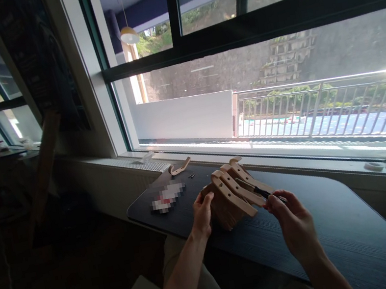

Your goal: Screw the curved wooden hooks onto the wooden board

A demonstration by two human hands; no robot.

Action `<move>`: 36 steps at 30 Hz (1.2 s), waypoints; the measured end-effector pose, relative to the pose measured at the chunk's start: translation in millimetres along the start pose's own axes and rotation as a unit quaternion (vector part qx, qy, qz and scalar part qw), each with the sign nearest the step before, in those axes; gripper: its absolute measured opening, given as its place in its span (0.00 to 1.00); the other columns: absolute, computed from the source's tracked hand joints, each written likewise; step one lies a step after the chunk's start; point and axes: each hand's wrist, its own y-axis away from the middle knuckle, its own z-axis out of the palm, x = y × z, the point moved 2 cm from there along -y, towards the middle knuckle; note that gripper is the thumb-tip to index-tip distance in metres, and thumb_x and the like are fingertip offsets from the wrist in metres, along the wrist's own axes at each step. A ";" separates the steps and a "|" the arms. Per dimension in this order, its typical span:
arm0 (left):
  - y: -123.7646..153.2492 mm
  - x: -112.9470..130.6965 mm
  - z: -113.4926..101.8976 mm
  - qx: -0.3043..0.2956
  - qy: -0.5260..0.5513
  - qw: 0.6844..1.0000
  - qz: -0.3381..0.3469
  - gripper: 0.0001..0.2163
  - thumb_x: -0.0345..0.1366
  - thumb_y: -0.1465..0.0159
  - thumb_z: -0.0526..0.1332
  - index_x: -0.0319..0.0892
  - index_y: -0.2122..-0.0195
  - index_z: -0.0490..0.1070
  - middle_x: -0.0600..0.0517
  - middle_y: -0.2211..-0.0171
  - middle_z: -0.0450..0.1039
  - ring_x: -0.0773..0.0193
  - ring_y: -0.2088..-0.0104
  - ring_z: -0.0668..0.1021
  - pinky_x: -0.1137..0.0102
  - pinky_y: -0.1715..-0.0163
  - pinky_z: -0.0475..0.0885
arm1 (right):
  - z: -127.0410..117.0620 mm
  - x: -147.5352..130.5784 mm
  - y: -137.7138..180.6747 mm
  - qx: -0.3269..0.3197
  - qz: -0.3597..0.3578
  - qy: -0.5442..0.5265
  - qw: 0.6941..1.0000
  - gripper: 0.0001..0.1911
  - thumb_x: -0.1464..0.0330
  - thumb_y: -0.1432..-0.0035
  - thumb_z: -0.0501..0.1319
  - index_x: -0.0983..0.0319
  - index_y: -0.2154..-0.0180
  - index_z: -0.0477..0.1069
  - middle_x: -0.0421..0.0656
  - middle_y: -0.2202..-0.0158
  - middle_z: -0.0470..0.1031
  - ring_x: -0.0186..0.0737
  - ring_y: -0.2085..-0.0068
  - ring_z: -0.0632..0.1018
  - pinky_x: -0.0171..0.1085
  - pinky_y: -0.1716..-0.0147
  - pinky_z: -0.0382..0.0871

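My left hand grips the left side of a wooden rack, whose brown board carries several pale curved wooden hooks with dark holes. The rack is tilted above the near part of the dark table. In my right hand, the fingers are closed around a screwdriver with a black handle. Its thin shaft points up and left among the hooks; whether the tip sits in a screw is too small to tell. One loose curved hook lies at the table's far left, near a few small screws.
A blurred-out red and white item lies on the table's left. Behind the table run a window sill and a radiator. At left, a wooden plank leans by the wall. Some items lie on the right sill.
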 end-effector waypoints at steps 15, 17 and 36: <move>1.6 10.5 -9.3 -0.004 0.269 0.953 -0.143 0.09 0.24 0.45 0.59 0.39 0.63 0.69 0.51 0.66 0.76 0.63 0.59 0.77 0.69 0.58 0.72 | 31.4 -9.8 28.3 -0.028 -0.059 0.152 0.986 0.15 0.59 0.54 0.63 0.61 0.66 0.66 0.42 0.70 0.71 0.38 0.69 0.72 0.38 0.68 0.68; 2.0 9.4 -8.5 -0.024 0.241 0.958 -0.151 0.09 0.26 0.45 0.60 0.40 0.63 0.69 0.51 0.66 0.76 0.64 0.63 0.78 0.69 0.64 0.73 | 30.7 -9.5 29.2 -0.037 -0.070 0.163 0.983 0.15 0.60 0.54 0.63 0.61 0.66 0.67 0.42 0.71 0.71 0.38 0.70 0.72 0.37 0.69 0.68; 18.9 10.1 -7.3 -0.108 0.037 0.990 -0.079 0.22 0.27 0.52 0.67 0.45 0.55 0.67 0.50 0.61 0.75 0.59 0.60 0.77 0.62 0.58 0.70 | 25.9 22.0 33.4 -0.116 -0.148 0.391 0.901 0.12 0.59 0.46 0.56 0.59 0.64 0.65 0.40 0.71 0.73 0.36 0.72 0.73 0.35 0.71 0.67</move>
